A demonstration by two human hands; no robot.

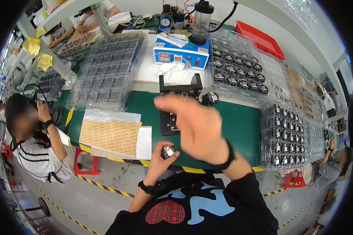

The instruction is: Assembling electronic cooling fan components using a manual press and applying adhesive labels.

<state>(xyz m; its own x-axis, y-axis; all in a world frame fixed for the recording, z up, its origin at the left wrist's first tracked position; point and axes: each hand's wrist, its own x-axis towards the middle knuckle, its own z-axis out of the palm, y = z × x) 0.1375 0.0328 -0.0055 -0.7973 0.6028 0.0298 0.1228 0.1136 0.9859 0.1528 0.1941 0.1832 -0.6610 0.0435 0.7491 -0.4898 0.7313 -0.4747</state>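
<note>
Low over the near table edge, my left hand (pixel 157 164) is closed around a small round black part (pixel 168 152) with a silver and yellowish middle. My right hand (pixel 202 127) is raised above the green mat, its index finger stretched to the left. Motion smears its fingers, and whether anything is between them cannot be made out. Behind it stands a black metal fixture (pixel 168 126), partly hidden by the hand. Another round black part (pixel 210 98) rests just right of the fixture.
Left of the fixture lies a patterned tan sheet (pixel 110 136) on white paper. Clear trays are stacked at far left (pixel 106 66); trays of round parts stand behind right (pixel 239 70) and at right (pixel 284 137). A blue control box (pixel 181 53) and red bin (pixel 261 39) sit behind. People sit nearby.
</note>
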